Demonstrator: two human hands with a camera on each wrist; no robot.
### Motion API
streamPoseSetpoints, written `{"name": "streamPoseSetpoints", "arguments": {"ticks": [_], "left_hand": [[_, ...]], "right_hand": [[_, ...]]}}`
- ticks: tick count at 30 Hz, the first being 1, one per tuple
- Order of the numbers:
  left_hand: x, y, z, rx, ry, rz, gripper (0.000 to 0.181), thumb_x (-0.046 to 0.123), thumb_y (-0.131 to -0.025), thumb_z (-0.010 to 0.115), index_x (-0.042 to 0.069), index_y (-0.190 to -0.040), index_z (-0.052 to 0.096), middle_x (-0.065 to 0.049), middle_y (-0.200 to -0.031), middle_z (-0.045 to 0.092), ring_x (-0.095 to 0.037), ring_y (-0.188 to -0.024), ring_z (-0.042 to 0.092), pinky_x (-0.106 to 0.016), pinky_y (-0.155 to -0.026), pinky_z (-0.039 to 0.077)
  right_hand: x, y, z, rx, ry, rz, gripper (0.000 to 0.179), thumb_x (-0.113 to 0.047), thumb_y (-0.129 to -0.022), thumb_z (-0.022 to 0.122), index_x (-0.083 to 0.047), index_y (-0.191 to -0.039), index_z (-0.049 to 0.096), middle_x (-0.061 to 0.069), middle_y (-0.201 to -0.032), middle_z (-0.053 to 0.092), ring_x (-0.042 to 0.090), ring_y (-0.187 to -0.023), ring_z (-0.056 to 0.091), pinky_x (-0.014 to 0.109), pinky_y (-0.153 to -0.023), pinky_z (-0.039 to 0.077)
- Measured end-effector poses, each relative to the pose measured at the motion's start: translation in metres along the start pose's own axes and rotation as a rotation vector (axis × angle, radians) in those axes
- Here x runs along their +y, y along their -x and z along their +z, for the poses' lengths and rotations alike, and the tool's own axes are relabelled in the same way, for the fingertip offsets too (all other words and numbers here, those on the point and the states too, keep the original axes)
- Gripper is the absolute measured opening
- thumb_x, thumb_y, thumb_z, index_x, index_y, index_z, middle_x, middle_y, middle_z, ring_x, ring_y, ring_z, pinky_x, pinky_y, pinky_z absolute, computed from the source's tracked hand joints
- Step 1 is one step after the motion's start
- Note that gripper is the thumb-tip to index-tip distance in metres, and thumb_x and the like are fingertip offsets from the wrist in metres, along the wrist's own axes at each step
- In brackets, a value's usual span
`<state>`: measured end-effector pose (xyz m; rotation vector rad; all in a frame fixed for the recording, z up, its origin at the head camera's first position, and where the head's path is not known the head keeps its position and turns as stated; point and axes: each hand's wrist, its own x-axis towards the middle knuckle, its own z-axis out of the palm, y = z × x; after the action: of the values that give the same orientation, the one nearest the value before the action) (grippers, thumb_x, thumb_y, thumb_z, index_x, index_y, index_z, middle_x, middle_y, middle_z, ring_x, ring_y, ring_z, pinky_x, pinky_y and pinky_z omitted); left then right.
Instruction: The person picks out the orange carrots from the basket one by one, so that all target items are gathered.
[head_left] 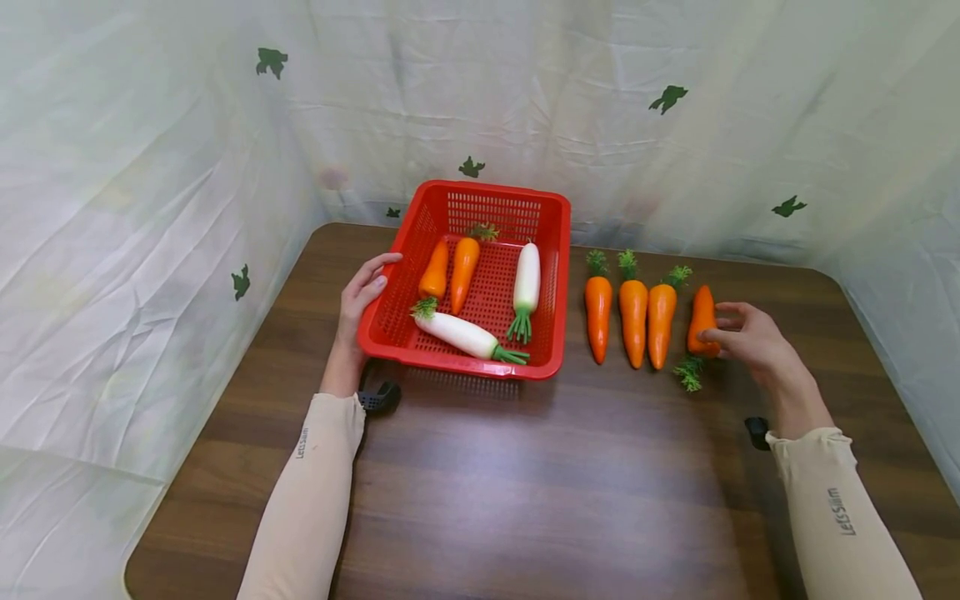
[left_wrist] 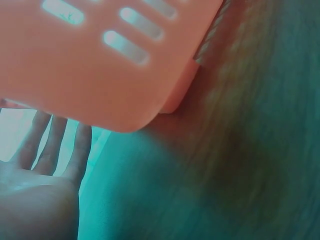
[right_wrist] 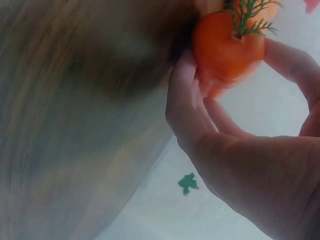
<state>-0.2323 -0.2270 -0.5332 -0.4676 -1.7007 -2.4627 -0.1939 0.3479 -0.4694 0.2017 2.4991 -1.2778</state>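
Carrots [head_left: 633, 321]: 6, right hand [head_left: 753, 337] pinches one; radishes [head_left: 527, 279]: 2; basket [head_left: 450, 360]: 1, left hand [head_left: 357, 304] straight-fingered

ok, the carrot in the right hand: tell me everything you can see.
The carrot is orange and glossy, plastic-looking, with a feathery green tuft at its thick end. The right hand pinches it near that end. In the head view its narrow tip points away from the camera, tuft toward it. It is the rightmost carrot, outside the red basket; whether it touches the table is unclear.
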Motion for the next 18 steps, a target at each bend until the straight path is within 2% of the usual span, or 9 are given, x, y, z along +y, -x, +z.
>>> {"name": "streamPoseSetpoints", "arguments": {"ticks": [4,9,12,14,18], "left_hand": [[-0.0009,-0.0002,-0.0006,0.0,0.01,0.003,0.042,0.017,-0.106,0.048,0.005,-0.145,0.058,-0.021,-0.145,0.054,-0.034,-0.123,0.056,-0.031,-0.099,0.058],[-0.0023,-0.0003,-0.0004,-0.006,0.011,0.004,0.042,0.017,-0.106,0.048,0.005,-0.145,0.058,-0.019,-0.144,0.054,-0.033,-0.123,0.056,-0.031,-0.099,0.058],[-0.0026,-0.0006,-0.0003,-0.002,0.0,0.003,0.042,0.017,-0.106,0.048,0.006,-0.145,0.058,-0.019,-0.145,0.055,-0.033,-0.123,0.056,-0.031,-0.099,0.058],[-0.0023,-0.0002,-0.0003,0.002,-0.009,0.001,0.042,0.018,-0.105,0.049,0.007,-0.145,0.059,-0.019,-0.146,0.054,-0.033,-0.124,0.056,-0.031,-0.099,0.058],[-0.0021,-0.0003,-0.0006,0.001,-0.007,0.002,0.042,0.017,-0.105,0.049,0.007,-0.145,0.059,-0.021,-0.147,0.053,-0.033,-0.124,0.055,-0.031,-0.099,0.058]], "right_hand": [[0.0024,-0.0003,-0.0007,-0.007,-0.005,-0.004,0.08,-0.019,-0.105,0.062,0.013,-0.161,0.013,0.042,-0.159,0.028,-0.008,-0.086,0.055,0.016,-0.077,0.056],[0.003,0.0019,-0.0013,-0.001,-0.009,0.01,0.082,-0.025,-0.106,0.062,0.014,-0.161,0.015,0.042,-0.159,0.028,-0.006,-0.088,0.055,0.016,-0.078,0.057],[0.0034,0.0036,-0.0014,0.03,0.024,0.023,0.082,-0.033,-0.107,0.06,0.013,-0.161,0.018,0.041,-0.158,0.031,0.009,-0.1,0.059,0.017,-0.079,0.054],[0.0036,0.0046,-0.0006,0.063,0.036,0.028,0.082,-0.038,-0.107,0.058,0.012,-0.16,0.021,0.04,-0.158,0.032,0.024,-0.112,0.058,0.024,-0.084,0.052],[0.0033,0.0067,0.0036,0.16,0.009,0.023,0.081,-0.039,-0.106,0.058,0.012,-0.159,0.025,0.039,-0.157,0.035,0.043,-0.128,0.048,0.018,-0.083,0.045]]}}
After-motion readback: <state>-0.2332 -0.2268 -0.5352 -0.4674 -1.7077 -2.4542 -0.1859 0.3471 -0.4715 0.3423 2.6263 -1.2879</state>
